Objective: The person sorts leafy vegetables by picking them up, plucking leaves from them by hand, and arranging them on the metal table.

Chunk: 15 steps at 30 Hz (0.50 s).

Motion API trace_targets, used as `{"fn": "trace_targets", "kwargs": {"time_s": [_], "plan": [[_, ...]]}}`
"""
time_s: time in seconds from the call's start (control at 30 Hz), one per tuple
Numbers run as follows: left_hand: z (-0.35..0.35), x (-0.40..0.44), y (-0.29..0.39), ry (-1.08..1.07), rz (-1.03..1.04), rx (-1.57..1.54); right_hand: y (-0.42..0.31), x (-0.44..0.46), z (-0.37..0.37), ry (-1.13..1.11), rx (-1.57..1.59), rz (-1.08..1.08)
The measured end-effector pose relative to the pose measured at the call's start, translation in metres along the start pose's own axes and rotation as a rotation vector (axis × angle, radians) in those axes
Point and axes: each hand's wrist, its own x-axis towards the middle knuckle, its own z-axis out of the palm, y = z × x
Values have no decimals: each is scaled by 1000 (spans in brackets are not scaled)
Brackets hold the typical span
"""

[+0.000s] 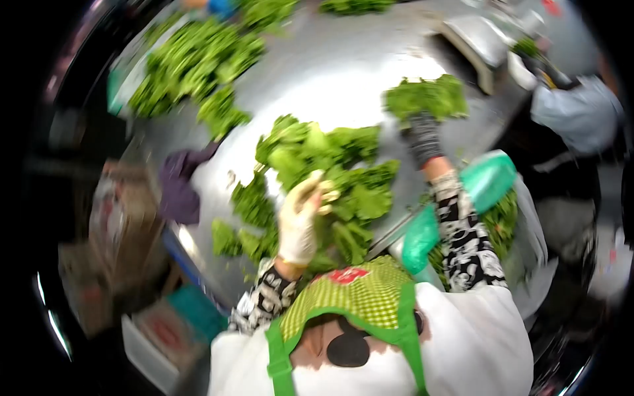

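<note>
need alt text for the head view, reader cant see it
A person's dark-gloved right hand is at a bunch of leafy greens on a shiny metal table, while the pale-gloved left hand is over a larger leafy pile. More greens lie at the far left; the picture is blurred.

In the upper middle of the frame, a hand could pass over the steel table (pixel 317 63) between the upper-left heap of greens (pixel 195 56) and the raised metal platform (pixel 472 38) at upper right, while the central pile of greens (pixel 297 148), the bunch of greens (pixel 428 98) at the right hand (pixel 421 135) and the green plastic bag (pixel 489 181) obstruct lower routes.
</note>
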Motion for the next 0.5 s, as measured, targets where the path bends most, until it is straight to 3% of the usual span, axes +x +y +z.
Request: {"fn": "trace_targets", "kwargs": {"time_s": [0.03, 0.07, 0.1, 0.2, 0.27, 0.33, 0.4, 0.47, 0.5], "plan": [[-4, -3, 2, 11, -24, 16, 41, 21, 25, -90, -548, -92], [-5, -9, 4, 41, -21, 36, 76, 26, 48, 17, -250, 103], [-11, -12, 5, 50, -3, 78, 88, 35, 54, 19, -222, 151], [-44, -28, 5, 103, 77, 103, 108, 17, 39, 140, -304, 42], [-67, -30, 4, 248, 148, 137, 114, 36, 47, 216, 785, 497], [-97, -32, 2, 437, 310, 274, 98, 31, 35, 212, 711, 547], [-152, -32, -13, 714, 347, 648, 79, 25, 18, 171, 397, 540], [-184, -38, -8, 1088, 304, 1368, 60, 18, -2, 145, 157, 512], [-203, -39, -13, 1155, 158, 1523, 47, 12, -12, 145, 78, 490]]}}
